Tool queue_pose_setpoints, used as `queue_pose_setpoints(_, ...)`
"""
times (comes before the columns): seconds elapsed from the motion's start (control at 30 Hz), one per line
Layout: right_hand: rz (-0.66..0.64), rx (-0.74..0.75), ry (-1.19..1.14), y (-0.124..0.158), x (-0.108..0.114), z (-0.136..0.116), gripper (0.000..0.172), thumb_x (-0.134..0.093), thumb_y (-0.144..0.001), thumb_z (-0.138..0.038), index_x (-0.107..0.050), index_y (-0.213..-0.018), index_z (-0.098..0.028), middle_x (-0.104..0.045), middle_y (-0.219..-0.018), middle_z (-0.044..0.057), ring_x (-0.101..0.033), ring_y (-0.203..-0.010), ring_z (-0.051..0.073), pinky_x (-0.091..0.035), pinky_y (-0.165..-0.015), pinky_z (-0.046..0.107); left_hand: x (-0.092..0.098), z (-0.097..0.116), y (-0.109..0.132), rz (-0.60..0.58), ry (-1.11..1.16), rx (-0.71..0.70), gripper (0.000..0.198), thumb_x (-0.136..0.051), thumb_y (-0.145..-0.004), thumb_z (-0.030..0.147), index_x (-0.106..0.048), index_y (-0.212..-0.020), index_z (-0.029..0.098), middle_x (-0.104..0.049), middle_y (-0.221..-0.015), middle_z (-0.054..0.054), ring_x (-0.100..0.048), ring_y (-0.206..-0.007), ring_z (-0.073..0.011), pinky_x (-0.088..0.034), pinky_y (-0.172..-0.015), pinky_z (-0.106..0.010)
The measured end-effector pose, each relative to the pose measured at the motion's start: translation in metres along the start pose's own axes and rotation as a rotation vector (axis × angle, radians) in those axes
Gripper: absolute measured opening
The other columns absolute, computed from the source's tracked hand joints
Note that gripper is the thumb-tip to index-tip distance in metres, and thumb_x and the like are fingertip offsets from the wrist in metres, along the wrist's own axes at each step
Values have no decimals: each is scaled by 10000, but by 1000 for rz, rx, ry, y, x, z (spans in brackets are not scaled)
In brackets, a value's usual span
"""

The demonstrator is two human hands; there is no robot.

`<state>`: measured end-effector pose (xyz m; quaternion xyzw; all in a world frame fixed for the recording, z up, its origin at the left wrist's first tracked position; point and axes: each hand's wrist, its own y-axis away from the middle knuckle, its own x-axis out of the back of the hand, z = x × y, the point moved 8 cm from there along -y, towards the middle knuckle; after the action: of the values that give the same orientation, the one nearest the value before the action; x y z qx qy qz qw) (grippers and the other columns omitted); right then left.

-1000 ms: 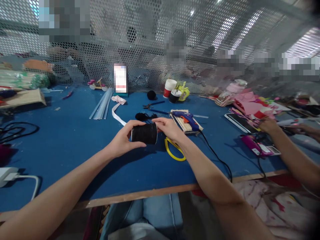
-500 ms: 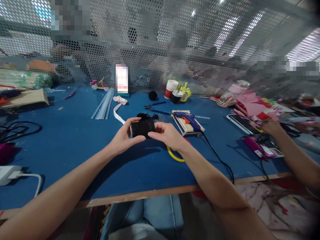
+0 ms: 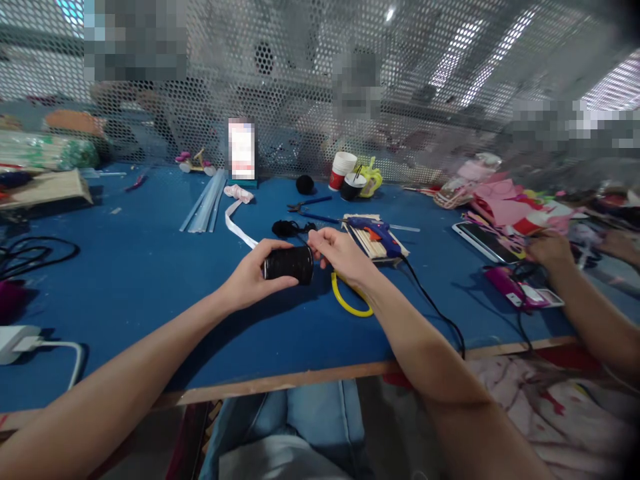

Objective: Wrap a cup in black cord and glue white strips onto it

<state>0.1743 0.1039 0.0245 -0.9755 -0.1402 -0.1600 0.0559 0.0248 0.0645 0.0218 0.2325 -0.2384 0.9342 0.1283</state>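
My left hand (image 3: 250, 277) is wrapped round a black spool of cord (image 3: 289, 265), held on its side just above the blue table (image 3: 135, 280). My right hand (image 3: 339, 253) touches the spool's right end, fingers pinched at its edge; what they pinch is too small to make out. Yellow-handled scissors (image 3: 350, 303) lie on the table under my right wrist. A blue glue gun (image 3: 376, 231) rests on a stack of wooden sticks (image 3: 363, 240) just beyond my right hand.
A black tangle (image 3: 285, 228) and pliers (image 3: 306, 202) lie behind the spool. White ribbon (image 3: 237, 217), clear sticks (image 3: 204, 205), cups (image 3: 345, 173) stand farther back by a perforated metal screen (image 3: 300, 80). Another person's arm (image 3: 585, 300) works at the right by a phone (image 3: 483, 240).
My right hand slid from across the front of the spool back to its right end. The left hand kept its hold on the spool.
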Motion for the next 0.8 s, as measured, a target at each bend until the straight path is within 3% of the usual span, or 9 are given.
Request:
queue_pose_setpoints(0.13,-44,-3,118,0,0,-1,435,-504,-795,-597,-577,-768,-170,-563,-708,26,-515,-627,119,-431,-552,255,-3,4,0,-26,-27,-57,543,-701,-700,404,-486,-1147,183,-570,-1104,-91,-564,-993,-222,-459,-852,-348)
queue_pose_setpoints(0.27,-126,-78,161,3,-5,-2,344,-643,-723,-484,-597,-823,-158,-565,-705,13,-498,-601,111,-388,-515,248,-7,7,1,-61,-87,-133,559,-706,-696,397,-477,-1161,188,-559,-1120,-101,-547,-1033,-232,-447,-885,-370)
queue_pose_setpoints(0.4,-127,-96,156,1,-6,-3,197,-644,-722,-347,-596,-737,-157,-513,-619,-21,-428,-528,83,-314,-480,239,-9,7,2,-86,-137,-145,578,-706,-696,396,-466,-1172,175,-557,-1120,-104,-553,-1030,-235,-451,-884,-378)
queue_pose_setpoints(0.53,-83,-49,173,-3,-3,-4,156,-590,-762,-313,-589,-735,-159,-495,-595,-32,-410,-525,78,-311,-498,240,-9,4,3,-83,-110,-118,594,-704,-696,396,-458,-1192,182,-553,-1162,-106,-548,-1072,-245,-445,-912,-386)
queue_pose_setpoints(0.73,-113,-46,-86,-8,-11,-3,93,-591,-744,-226,-532,-780,-164,-621,-696,2,-477,-542,71,-345,-463,198,-14,2,4,-144,-24,-80,668,-711,-687,400,-419,-1252,199,-553,-1217,-109,-559,-1086,-245,-452,-922,-383)
queue_pose_setpoints(0.8,-125,-62,-202,-11,-14,-5,145,-601,-722,-176,-550,-857,-165,-620,-673,-16,-474,-514,59,-345,-444,178,-17,5,5,-178,-2,-107,674,-704,-698,395,-411,-1272,199,-546,-1243,-112,-559,-1095,-242,-451,-929,-372)
